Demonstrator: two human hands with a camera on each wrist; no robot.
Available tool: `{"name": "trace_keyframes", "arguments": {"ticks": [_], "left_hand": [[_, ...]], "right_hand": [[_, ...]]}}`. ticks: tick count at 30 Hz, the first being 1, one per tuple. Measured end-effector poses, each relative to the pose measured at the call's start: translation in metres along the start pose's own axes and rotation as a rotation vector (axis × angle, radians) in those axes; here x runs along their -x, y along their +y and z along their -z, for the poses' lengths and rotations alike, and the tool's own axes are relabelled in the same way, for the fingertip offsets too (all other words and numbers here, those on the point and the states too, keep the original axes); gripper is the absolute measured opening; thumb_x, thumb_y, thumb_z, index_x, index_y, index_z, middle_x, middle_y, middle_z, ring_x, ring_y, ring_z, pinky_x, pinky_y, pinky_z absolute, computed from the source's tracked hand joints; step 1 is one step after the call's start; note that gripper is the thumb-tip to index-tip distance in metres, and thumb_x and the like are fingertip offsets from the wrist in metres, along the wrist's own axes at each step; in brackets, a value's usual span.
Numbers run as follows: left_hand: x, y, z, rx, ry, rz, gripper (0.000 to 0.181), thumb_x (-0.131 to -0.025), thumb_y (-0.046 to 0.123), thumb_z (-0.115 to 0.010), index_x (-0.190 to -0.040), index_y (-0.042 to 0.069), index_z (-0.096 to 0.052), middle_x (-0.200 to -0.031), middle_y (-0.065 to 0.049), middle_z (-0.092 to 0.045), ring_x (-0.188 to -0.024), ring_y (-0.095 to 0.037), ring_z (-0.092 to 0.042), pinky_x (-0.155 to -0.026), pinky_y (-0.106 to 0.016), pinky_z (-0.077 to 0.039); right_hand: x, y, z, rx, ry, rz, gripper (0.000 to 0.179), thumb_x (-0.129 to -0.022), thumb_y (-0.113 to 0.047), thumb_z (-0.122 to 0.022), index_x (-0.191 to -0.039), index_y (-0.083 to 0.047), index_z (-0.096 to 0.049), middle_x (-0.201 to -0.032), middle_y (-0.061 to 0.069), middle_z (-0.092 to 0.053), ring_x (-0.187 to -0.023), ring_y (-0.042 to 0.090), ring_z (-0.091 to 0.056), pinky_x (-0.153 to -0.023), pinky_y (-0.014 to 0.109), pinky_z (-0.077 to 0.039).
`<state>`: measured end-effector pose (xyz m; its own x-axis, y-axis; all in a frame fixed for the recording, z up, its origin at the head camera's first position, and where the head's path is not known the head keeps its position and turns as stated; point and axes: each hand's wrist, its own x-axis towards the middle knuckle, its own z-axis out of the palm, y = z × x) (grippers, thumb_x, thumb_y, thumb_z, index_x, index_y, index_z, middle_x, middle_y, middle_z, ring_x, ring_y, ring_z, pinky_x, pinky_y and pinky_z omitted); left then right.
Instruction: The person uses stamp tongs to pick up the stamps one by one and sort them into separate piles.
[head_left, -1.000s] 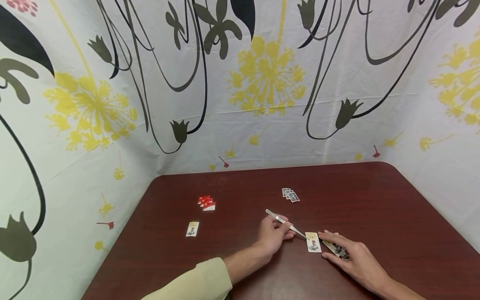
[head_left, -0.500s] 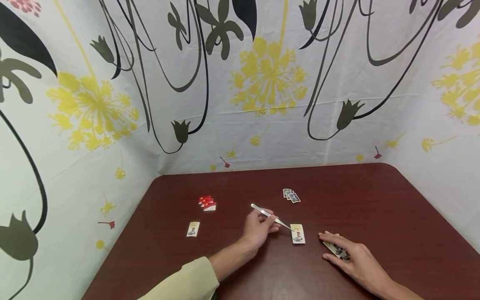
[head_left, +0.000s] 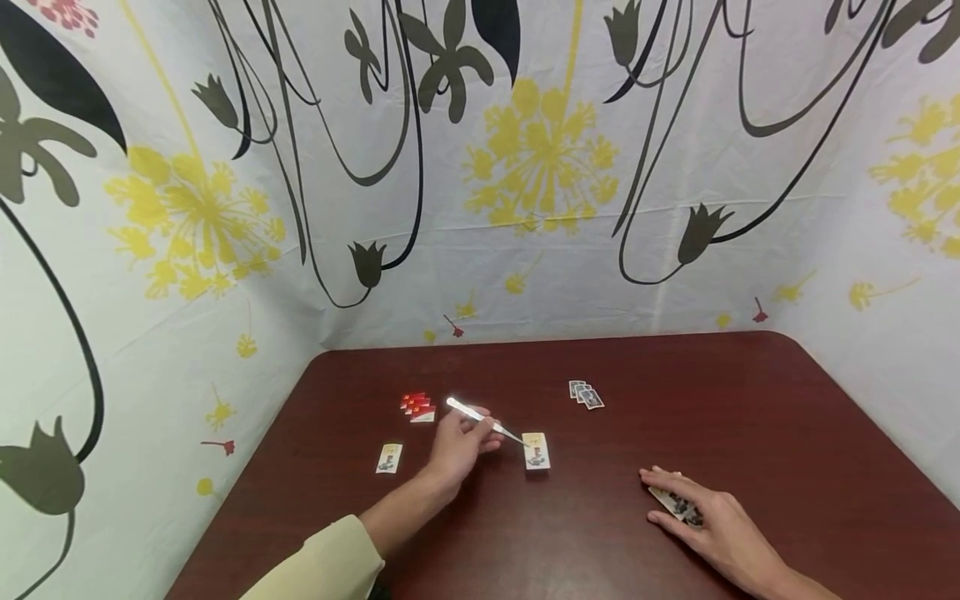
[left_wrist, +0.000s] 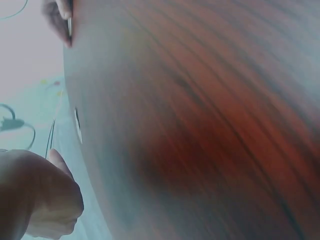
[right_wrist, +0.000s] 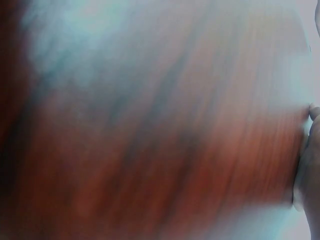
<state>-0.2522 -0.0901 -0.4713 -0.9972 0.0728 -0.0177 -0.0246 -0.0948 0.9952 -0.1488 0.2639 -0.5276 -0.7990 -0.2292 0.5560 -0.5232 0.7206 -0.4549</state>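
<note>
In the head view my left hand (head_left: 456, 450) pinches light-coloured tweezers (head_left: 480, 418). At their tip hangs a small white card (head_left: 536, 452) with a yellow top and a little picture, its shadow just below it on the table. My right hand (head_left: 712, 517) lies at the right with thumb and fingers around a small stack of similar picture cards (head_left: 675, 502), partly covered by the hand. In the left wrist view my left hand (left_wrist: 40, 195) shows at the lower left. The right wrist view is blurred; part of my right hand (right_wrist: 309, 170) shows at its edge.
On the dark red table (head_left: 585, 542) one yellow-topped card (head_left: 388, 458) lies at the left. Overlapping red cards (head_left: 417, 407) lie behind it. A group of grey cards (head_left: 586, 394) lies at the back middle. A flower-patterned cloth (head_left: 450, 275) hangs behind the table.
My left hand has moved left with the tweezers, carrying the card away from the stack at the right. My right hand has stayed at the stack.
</note>
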Motion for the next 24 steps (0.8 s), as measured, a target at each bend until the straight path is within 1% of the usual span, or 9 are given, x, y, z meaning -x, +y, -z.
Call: {"name": "trace_keyframes", "arguments": {"ticks": [8, 12, 16, 21, 24], "left_hand": [[-0.003, 0.005, 0.054, -0.049, 0.073, -0.027, 0.028, -0.105, -0.004, -0.06, -0.127, -0.017, -0.049, -0.107, -0.025, -0.071, -0.082, -0.019, -0.075, -0.078, -0.029, -0.068], [-0.002, 0.007, 0.081, -0.094, 0.113, -0.007, 0.027, -0.106, -0.002, -0.061, -0.126, -0.016, -0.049, -0.106, -0.025, -0.072, -0.082, -0.021, -0.076, -0.077, -0.031, -0.069], [0.001, 0.012, 0.106, -0.184, 0.149, 0.014, 0.027, -0.105, 0.0, -0.063, -0.126, -0.013, -0.051, -0.102, -0.022, -0.074, -0.081, -0.023, -0.076, -0.076, -0.032, -0.069], [0.004, 0.017, 0.134, -0.317, 0.17, -0.005, 0.028, -0.106, 0.001, -0.061, -0.129, -0.013, -0.052, -0.1, -0.021, -0.073, -0.079, -0.022, -0.075, -0.076, -0.035, -0.069], [0.006, 0.019, 0.148, -0.384, 0.171, -0.01, 0.028, -0.107, 0.001, -0.06, -0.129, -0.014, -0.051, -0.101, -0.022, -0.072, -0.081, -0.022, -0.075, -0.077, -0.036, -0.069]], "right_hand": [[0.001, 0.0, 0.0, -0.003, 0.006, 0.002, 0.055, -0.08, -0.016, -0.094, -0.131, -0.023, -0.076, -0.129, 0.005, -0.075, -0.118, 0.016, -0.071, -0.098, -0.002, -0.04], [0.001, -0.001, 0.0, 0.001, -0.005, -0.008, 0.054, -0.081, -0.018, -0.094, -0.131, -0.023, -0.075, -0.13, 0.004, -0.074, -0.118, 0.016, -0.071, -0.097, -0.003, -0.04], [0.001, 0.0, 0.0, -0.001, -0.012, -0.016, 0.054, -0.081, -0.019, -0.094, -0.132, -0.023, -0.075, -0.131, 0.004, -0.074, -0.119, 0.018, -0.071, -0.098, -0.003, -0.039], [0.001, 0.0, 0.0, -0.002, -0.014, -0.02, 0.054, -0.082, -0.019, -0.093, -0.132, -0.024, -0.075, -0.132, 0.005, -0.073, -0.12, 0.015, -0.07, -0.098, -0.003, -0.039], [0.001, 0.001, 0.0, -0.002, -0.012, -0.015, 0.054, -0.082, -0.019, -0.094, -0.132, -0.024, -0.075, -0.132, 0.005, -0.073, -0.121, 0.014, -0.069, -0.098, -0.003, -0.039]]}}
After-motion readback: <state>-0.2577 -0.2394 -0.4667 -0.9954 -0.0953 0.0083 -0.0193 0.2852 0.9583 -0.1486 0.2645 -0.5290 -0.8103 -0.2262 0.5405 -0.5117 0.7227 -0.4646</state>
